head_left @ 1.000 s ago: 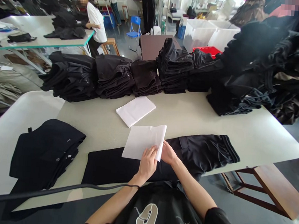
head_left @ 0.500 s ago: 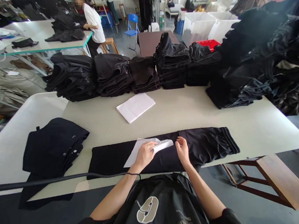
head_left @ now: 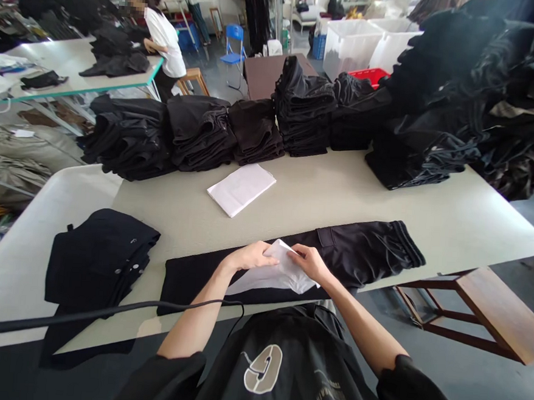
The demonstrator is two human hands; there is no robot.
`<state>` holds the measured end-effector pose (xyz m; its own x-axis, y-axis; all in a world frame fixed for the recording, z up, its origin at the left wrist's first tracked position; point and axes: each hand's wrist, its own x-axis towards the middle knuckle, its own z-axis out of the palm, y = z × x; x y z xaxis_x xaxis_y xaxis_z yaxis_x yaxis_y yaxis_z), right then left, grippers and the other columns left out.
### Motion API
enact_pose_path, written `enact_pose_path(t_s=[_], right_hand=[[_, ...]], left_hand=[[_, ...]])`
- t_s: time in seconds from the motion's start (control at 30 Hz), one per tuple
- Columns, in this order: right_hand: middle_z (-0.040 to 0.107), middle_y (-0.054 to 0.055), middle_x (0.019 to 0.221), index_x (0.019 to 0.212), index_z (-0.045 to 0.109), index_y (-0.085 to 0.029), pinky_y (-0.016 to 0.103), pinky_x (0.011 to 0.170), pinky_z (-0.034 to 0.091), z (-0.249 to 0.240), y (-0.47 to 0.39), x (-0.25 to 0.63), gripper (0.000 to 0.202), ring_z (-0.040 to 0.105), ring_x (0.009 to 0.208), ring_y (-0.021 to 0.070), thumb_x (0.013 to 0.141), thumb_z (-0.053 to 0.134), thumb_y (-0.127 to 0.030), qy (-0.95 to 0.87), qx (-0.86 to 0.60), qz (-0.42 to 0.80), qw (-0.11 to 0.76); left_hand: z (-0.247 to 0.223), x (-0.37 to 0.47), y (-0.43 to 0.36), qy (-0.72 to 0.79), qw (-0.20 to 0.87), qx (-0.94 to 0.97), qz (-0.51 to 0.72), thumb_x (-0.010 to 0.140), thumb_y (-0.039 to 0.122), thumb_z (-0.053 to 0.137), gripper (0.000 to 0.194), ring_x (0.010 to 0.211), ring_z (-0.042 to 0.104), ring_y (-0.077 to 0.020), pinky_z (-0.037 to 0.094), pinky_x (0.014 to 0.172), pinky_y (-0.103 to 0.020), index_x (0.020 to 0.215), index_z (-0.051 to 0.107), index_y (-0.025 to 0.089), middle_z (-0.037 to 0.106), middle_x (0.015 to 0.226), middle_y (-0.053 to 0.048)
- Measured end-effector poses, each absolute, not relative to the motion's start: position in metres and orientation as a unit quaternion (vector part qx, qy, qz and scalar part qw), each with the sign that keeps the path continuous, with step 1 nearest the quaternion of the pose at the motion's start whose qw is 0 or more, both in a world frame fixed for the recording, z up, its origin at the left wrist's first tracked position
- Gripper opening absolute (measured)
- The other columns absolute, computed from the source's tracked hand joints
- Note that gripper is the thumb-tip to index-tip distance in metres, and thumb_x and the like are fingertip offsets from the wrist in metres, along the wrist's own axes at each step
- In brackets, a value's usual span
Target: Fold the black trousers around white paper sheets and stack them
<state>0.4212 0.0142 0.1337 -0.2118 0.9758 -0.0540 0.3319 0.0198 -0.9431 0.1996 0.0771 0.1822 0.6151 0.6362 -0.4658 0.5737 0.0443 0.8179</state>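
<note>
A white paper sheet [head_left: 281,268] is bent up over black folded pants [head_left: 359,255] that lie lengthwise along the near table edge. My left hand [head_left: 251,255] pinches the sheet at its upper left. On the sheet's right side, my right hand [head_left: 308,261] also has its fingers closed on it. The pants' gathered waistband points right, and a pocket flap shows just beyond my right hand. Farther back lies a stack of white paper [head_left: 241,190], which neither hand touches.
Folded dark garments [head_left: 103,255] lie at the left. Tall piles of black clothing [head_left: 203,131] line the table's [head_left: 322,192] far side. A dark cable [head_left: 150,304] crosses the lower left. A wooden stool [head_left: 483,306] stands at the right. One person [head_left: 166,40] works beyond.
My right hand has come left and closed on the paper. My left hand has moved slightly left and up, and the sheet's raised part is now spread between both hands.
</note>
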Motion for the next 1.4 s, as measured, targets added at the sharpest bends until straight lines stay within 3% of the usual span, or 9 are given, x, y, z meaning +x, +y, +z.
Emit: enact_pose_path(t_s=[0.1, 0.23, 0.37, 0.53, 0.73, 0.93, 1.13, 1.3, 1.4], right_hand=[[0.049, -0.003, 0.061, 0.065, 0.05, -0.021, 0.025, 0.055, 0.032, 0.141, 0.015, 0.432, 0.046, 0.042, 0.059, 0.0122, 0.093, 0.052, -0.057, -0.589, -0.554, 0.465, 0.36], [0.033, -0.004, 0.059, 0.065, 0.038, -0.023, 0.025, 0.052, 0.023, 0.143, 0.019, 0.452, 0.056, 0.029, 0.058, 0.0109, 0.091, 0.046, -0.072, -0.538, -0.6, 0.443, 0.393], [0.028, -0.004, 0.06, 0.065, 0.034, -0.024, 0.026, 0.052, 0.02, 0.127, 0.019, 0.475, 0.059, 0.025, 0.059, 0.0109, 0.088, 0.046, -0.076, -0.497, -0.642, 0.412, 0.414], [0.032, -0.004, 0.058, 0.066, 0.041, -0.023, 0.025, 0.051, 0.021, 0.077, 0.005, 0.491, 0.057, 0.029, 0.059, 0.0116, 0.085, 0.048, -0.077, -0.486, -0.675, 0.416, 0.368], [0.034, -0.006, 0.057, 0.063, 0.041, -0.024, 0.025, 0.053, 0.023, 0.012, -0.012, 0.49, 0.055, 0.031, 0.058, 0.0117, 0.078, 0.052, -0.076, -0.473, -0.7, 0.43, 0.317], [0.046, -0.003, 0.059, 0.066, 0.054, -0.022, 0.027, 0.059, 0.03, -0.009, 0.011, 0.486, 0.048, 0.041, 0.061, 0.015, 0.083, 0.048, -0.066, -0.5, -0.713, 0.397, 0.289], [0.067, 0.006, 0.079, 0.089, 0.069, -0.023, 0.029, 0.07, 0.037, -0.015, 0.034, 0.474, 0.03, 0.057, 0.073, 0.0205, 0.095, 0.046, -0.042, -0.505, -0.772, 0.342, 0.181], [0.069, 0.01, 0.088, 0.098, 0.071, -0.023, 0.033, 0.076, 0.042, -0.012, 0.04, 0.467, 0.029, 0.063, 0.084, 0.0245, 0.099, 0.049, -0.042, -0.486, -0.81, 0.308, 0.113], [0.069, 0.014, 0.106, 0.114, 0.068, -0.02, 0.037, 0.083, 0.046, -0.005, 0.035, 0.461, 0.026, 0.063, 0.097, 0.0277, 0.097, 0.053, -0.034, -0.527, -0.813, 0.214, 0.125]], left_hand=[[0.174, 0.181, 0.085, 0.385, 0.656, 0.649, 0.008, 0.077, 0.049, 0.076, 0.037, 0.079, 0.066, -0.0194, 0.048, 0.071, -0.027, 0.095, 0.074, 0.016, 0.074, 0.087, -0.002], [0.153, 0.153, 0.083, 0.406, 0.705, 0.581, -0.031, 0.072, 0.05, 0.083, 0.042, 0.079, 0.07, -0.0213, 0.052, 0.071, -0.029, 0.094, 0.075, 0.015, 0.077, 0.09, -0.006], [0.12, 0.128, 0.073, 0.445, 0.721, 0.531, -0.014, 0.069, 0.051, 0.085, 0.046, 0.082, 0.072, -0.0225, 0.054, 0.075, -0.031, 0.099, 0.078, 0.016, 0.079, 0.094, -0.007], [0.071, 0.111, 0.058, 0.514, 0.691, 0.498, 0.102, 0.068, 0.054, 0.083, 0.049, 0.093, 0.071, -0.0253, 0.053, 0.085, -0.034, 0.098, 0.078, 0.016, 0.079, 0.097, -0.008], [0.018, 0.115, 0.036, 0.672, 0.524, 0.464, 0.242, 0.076, 0.051, 0.071, 0.039, 0.082, 0.066, -0.0232, 0.048, 0.074, -0.031, 0.09, 0.073, 0.015, 0.073, 0.081, -0.005], [-0.006, 0.133, 0.034, 0.768, 0.29, 0.537, 0.192, 0.092, 0.038, 0.053, 0.029, 0.081, 0.061, -0.0217, 0.041, 0.073, -0.03, 0.074, 0.064, 0.019, 0.066, 0.078, -0.006], [-0.024, 0.155, 0.04, 0.797, 0.129, 0.567, 0.162, 0.099, 0.03, 0.048, 0.024, 0.105, 0.059, -0.0302, 0.042, 0.088, -0.038, 0.092, 0.068, 0.018, 0.067, 0.108, -0.017], [-0.035, 0.16, 0.038, 0.79, 0.067, 0.599, 0.116, 0.102, 0.032, 0.044, 0.029, 0.11, 0.055, -0.0329, 0.04, 0.09, -0.042, 0.106, 0.068, 0.017, 0.063, 0.113, -0.018], [-0.037, 0.157, 0.038, 0.778, 0.059, 0.618, 0.094, 0.104, 0.032, 0.041, 0.031, 0.11, 0.055, -0.0329, 0.041, 0.09, -0.043, 0.109, 0.067, 0.017, 0.063, 0.113, -0.018]])
